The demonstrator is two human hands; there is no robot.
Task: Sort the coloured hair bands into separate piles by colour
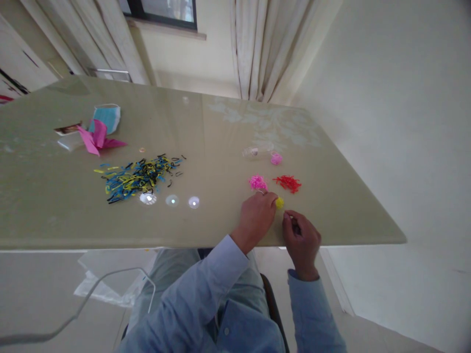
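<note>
My left hand (257,215), with a ring on one finger, rests on the table between a small pink pile (258,183) and a small yellow pile (280,202) of what look like tiny rubber bands. Its fingers are bent and pressed together, the thumb side touching the yellow pile. What they grip, if anything, is hidden. Just to the right and nearer the edge, my right hand (301,239) is curled in a pinch, and I cannot make out anything in it. A red pile (288,184) of short thin pieces lies beyond the hands.
Behind the piles lie a clear plastic container (255,152) and a pink clump (275,158). Leftward is a wide heap of blue, yellow and black bands (140,177). Farther back are a pink folded paper shape (98,138) and a blue face mask (107,118). A wall (412,147) borders the right.
</note>
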